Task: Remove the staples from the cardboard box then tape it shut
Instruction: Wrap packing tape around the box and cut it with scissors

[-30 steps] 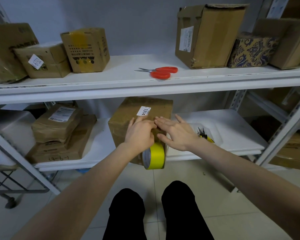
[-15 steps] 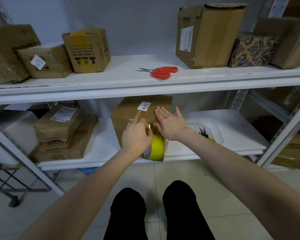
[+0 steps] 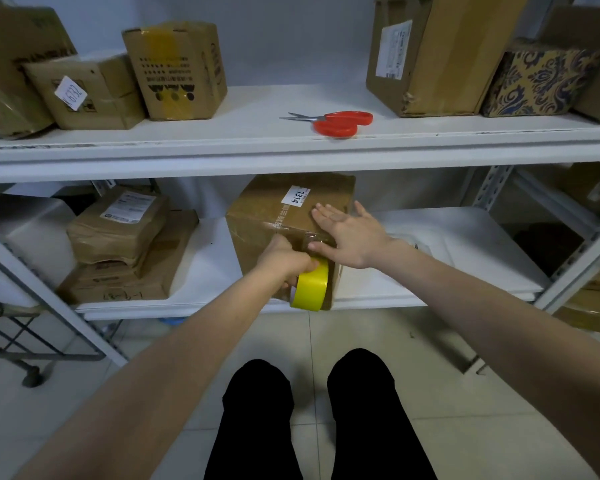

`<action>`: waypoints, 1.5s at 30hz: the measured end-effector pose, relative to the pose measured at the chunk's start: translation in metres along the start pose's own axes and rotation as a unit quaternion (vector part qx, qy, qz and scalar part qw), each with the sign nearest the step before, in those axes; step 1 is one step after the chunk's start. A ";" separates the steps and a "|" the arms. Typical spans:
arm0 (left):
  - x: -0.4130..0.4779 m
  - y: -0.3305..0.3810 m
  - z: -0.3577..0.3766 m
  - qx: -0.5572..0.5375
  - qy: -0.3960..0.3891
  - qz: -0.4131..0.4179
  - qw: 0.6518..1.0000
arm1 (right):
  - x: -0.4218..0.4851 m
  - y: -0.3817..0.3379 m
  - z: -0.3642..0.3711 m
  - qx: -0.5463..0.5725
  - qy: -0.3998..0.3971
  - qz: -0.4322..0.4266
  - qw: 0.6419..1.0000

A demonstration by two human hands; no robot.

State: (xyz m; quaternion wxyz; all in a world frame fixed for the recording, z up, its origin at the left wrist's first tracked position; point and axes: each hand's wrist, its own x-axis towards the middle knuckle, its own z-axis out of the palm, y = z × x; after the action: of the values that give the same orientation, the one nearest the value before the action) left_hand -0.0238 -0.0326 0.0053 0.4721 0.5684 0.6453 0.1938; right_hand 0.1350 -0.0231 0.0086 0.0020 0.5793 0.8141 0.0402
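Left grip (image 3: 284, 261) curled round yellow tape roll (image 3: 310, 287) at cardboard box (image 3: 274, 216) front edge, lower shelf (image 3: 465, 265). Right grip (image 3: 347, 237) flat, fingers straight, pressing cardboard box top. Red scissors (image 3: 333, 121) on upper shelf (image 3: 222, 133).

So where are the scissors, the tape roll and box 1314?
scissors (image 3: 336, 128): head view, red handle.
tape roll (image 3: 310, 289): head view, yellow outer band.
box 1314 (image 3: 267, 209): head view, top face.

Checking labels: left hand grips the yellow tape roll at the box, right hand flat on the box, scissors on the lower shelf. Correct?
No. The scissors lie on the upper shelf, per the head view. Left hand does grip the tape roll; right hand lies flat on the box.
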 end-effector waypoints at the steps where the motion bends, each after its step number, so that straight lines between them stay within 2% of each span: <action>1: 0.002 0.000 -0.003 0.013 -0.016 -0.016 1.000 | 0.000 -0.001 0.000 -0.002 0.002 -0.001 1.000; 5: 0.005 -0.010 0.000 0.035 -0.052 -0.060 0.996 | 0.002 -0.001 0.000 -0.011 0.007 -0.001 1.000; 11: 0.007 -0.018 0.007 0.067 -0.069 -0.057 0.994 | 0.006 -0.004 0.006 -0.007 0.052 0.009 0.999; 15: 0.012 -0.022 0.010 0.030 -0.077 -0.051 0.995 | 0.010 -0.014 0.006 -0.024 0.114 0.037 0.992; 20: 0.026 -0.026 0.016 -0.031 -0.058 -0.028 0.997 | 0.015 -0.018 0.007 -0.063 0.145 0.050 0.986; 26: 0.037 -0.034 0.024 -0.064 0.040 0.001 0.997 | 0.009 -0.014 0.016 -0.054 0.097 0.017 0.994; 34: 0.047 -0.037 0.030 -0.069 0.018 -0.026 0.997 | 0.004 -0.011 0.017 -0.018 0.105 0.012 0.994; 37: 0.051 -0.038 0.029 -0.071 0.013 -0.031 0.997 | 0.003 -0.009 0.015 -0.023 0.118 -0.015 0.993; 45: 0.055 -0.038 0.029 -0.080 0.017 -0.047 0.996 | 0.003 0.006 0.004 -0.026 0.059 -0.074 0.995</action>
State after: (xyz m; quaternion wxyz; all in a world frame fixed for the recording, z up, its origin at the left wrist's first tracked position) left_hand -0.0158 -0.0009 -0.0599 0.5134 0.4942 0.6619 0.2324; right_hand 0.1398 -0.0180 0.0053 -0.0282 0.5135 0.8523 0.0953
